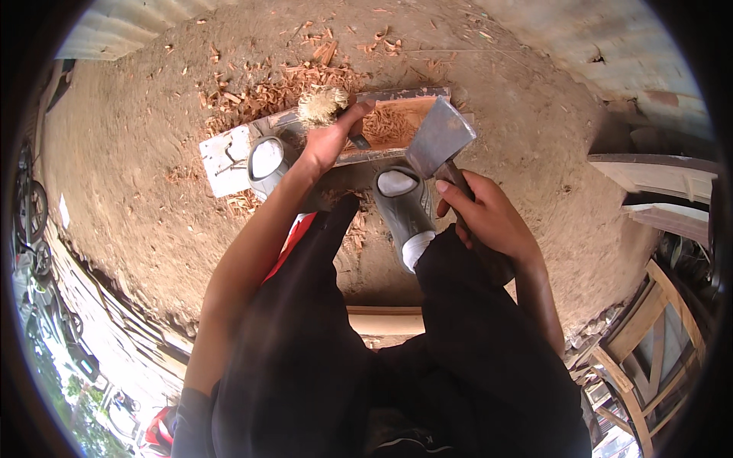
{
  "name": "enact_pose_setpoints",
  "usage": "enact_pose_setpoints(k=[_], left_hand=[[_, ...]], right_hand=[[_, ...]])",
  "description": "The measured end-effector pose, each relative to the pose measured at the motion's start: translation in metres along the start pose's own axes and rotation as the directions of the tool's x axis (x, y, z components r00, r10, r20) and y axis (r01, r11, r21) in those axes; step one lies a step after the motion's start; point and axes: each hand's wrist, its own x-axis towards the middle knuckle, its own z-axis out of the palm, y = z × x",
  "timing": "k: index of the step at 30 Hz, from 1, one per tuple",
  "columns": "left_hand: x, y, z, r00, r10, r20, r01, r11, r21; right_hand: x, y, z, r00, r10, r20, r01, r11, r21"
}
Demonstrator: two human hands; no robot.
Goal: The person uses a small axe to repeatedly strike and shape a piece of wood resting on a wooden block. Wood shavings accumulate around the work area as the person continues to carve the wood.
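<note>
My left hand (328, 141) grips a chisel (321, 105) by its handle, which has a frayed, pale, mushroomed top. The dark blade (359, 141) shows below my fingers, over a long wooden workpiece (418, 107) with a hollowed middle holding curled shavings. My right hand (489, 214) is closed round the dark handle of a hatchet, whose broad, flat steel head (441, 136) is raised beside the right end of the workpiece. My grey shoes (405, 217) stand at the near side of the workpiece, the left one against its pale, scuffed left section.
Wood shavings (282, 84) lie thickly on the dirt floor (130, 153) behind the workpiece. Corrugated sheets (580, 46) bound the top right. Pale boards (649, 172) stand at the right, with wooden frames (641, 336) below. Parked two-wheelers (38, 221) show at the far left edge.
</note>
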Motion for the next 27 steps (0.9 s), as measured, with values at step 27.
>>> enact_pose_setpoints(k=[27], left_hand=[[0.030,0.005,0.015,0.991,0.125,-0.051,-0.115,0.979,0.166]], right_hand=[[0.050,-0.119,0.004,0.843,-0.537,0.002,0.442,0.692,-0.571]])
